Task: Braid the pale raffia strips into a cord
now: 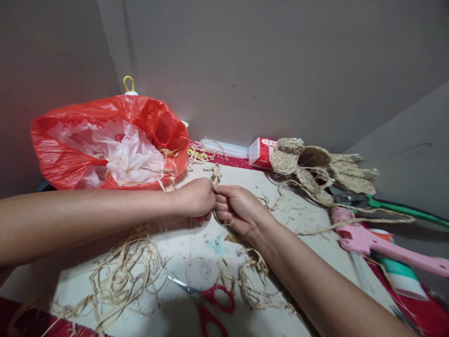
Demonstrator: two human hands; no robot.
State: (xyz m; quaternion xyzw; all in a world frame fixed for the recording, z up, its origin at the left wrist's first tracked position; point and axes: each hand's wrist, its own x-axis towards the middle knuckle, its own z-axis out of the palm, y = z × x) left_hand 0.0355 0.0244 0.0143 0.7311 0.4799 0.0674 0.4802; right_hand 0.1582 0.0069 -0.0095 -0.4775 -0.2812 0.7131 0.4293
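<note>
My left hand (195,198) and my right hand (236,207) meet over the middle of the white work surface (308,224), fingertips touching. Both are closed in a pinch on thin tan raffia strands (215,177), which stick up in a small twisted bit just above the fingers. More strands trail down from under the hands. A loose pile of raffia (122,276) lies below my left forearm. A plaited raffia cord (254,283) curls under my right wrist.
Red-handled scissors (212,302) lie near the front edge. A red plastic bag (112,142) with white plastic inside sits back left. Woven raffia pieces (315,168), a red and white box (260,152), green-handled shears (389,206) and a pink tool (379,243) lie to the right.
</note>
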